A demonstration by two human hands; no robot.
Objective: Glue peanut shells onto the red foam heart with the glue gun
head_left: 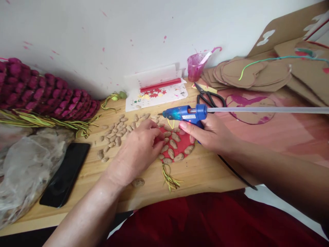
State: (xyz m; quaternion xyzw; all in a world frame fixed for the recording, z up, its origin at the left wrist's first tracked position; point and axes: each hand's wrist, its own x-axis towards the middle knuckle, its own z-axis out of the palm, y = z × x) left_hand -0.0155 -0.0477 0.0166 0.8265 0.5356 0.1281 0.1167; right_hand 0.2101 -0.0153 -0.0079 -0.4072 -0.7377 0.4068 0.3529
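My right hand (214,132) grips a blue hot glue gun (183,112), its nozzle aimed left and a long clear glue stick (267,110) sticking out of its back. Under it lies a red rounded piece (183,145) with several peanuts (173,143) set on it. At the left edge of this piece, my left hand (145,142) has its fingers pinched together on a peanut, mostly hidden by the fingers. A yellow-green tassel (171,179) hangs from the near edge of the red piece, and a yellow loop (171,124) shows at the far edge.
Loose peanuts (118,132) lie left of my hand. A phone (65,175), a plastic bag (33,164) and magenta peanut-covered pieces (46,91) are further left. Behind are paper with stars (156,94), scissors (209,97), a pink cup (194,68) and cardboard shapes (239,73).
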